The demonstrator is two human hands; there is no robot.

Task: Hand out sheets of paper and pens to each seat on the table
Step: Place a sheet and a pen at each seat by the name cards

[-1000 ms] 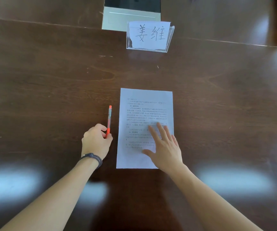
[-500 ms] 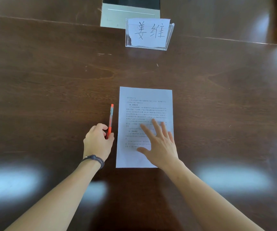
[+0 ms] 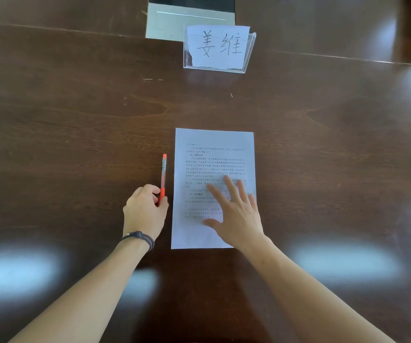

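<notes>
A printed white sheet of paper (image 3: 211, 159) lies flat on the dark wooden table (image 3: 63, 132), straight in front of me. My right hand (image 3: 236, 214) rests on its lower half with fingers spread and straight. A red pen (image 3: 163, 169) lies just left of the sheet, parallel to its edge. My left hand (image 3: 143, 211), with a dark band on the wrist, pinches the pen's lower end between thumb and curled fingers.
A clear acrylic name card holder (image 3: 219, 48) with a handwritten paper stands at the far side, beyond the sheet. Behind it a grey flip-up panel (image 3: 189, 21) is set into the table. Bright window reflections lie on the near table surface.
My right hand has slid slightly left and up across the sheet. The left hand and pen have hardly moved.
</notes>
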